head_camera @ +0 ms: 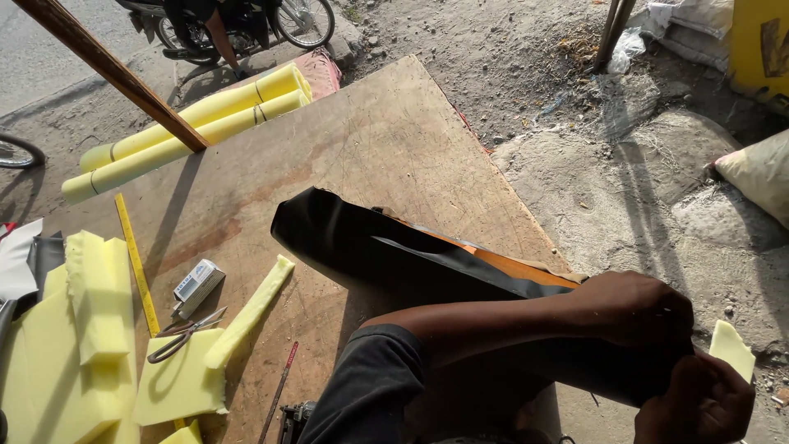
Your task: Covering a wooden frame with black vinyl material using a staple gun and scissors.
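**Kid:** What are the hands doing?

**Helper:** Both hands are down by the right edge of the wooden board. The left hand reaches across, its fingers curled tight on the end of a long black cover. The right hand is just under it, closed on the same end of the black cover.

**Kid:** Where does the cover lie?

**Helper:** It lies slanted over the board, from the middle down to the right edge. Its open end points to the middle. An orange part peeks out along its top.

**Kid:** What is the yellow stuff?

**Helper:** Foam. Two foam rolls lie at the far left corner, with a brown pole leaning over them. Thick foam blocks sit at the near left edge. A thin foam strip lies near the middle. A small foam piece is just beside the right hand, off the board.

**Kid:** Any tools?

**Helper:** Scissors rest on a flat foam piece. A yellow ruler and a small box are close by.
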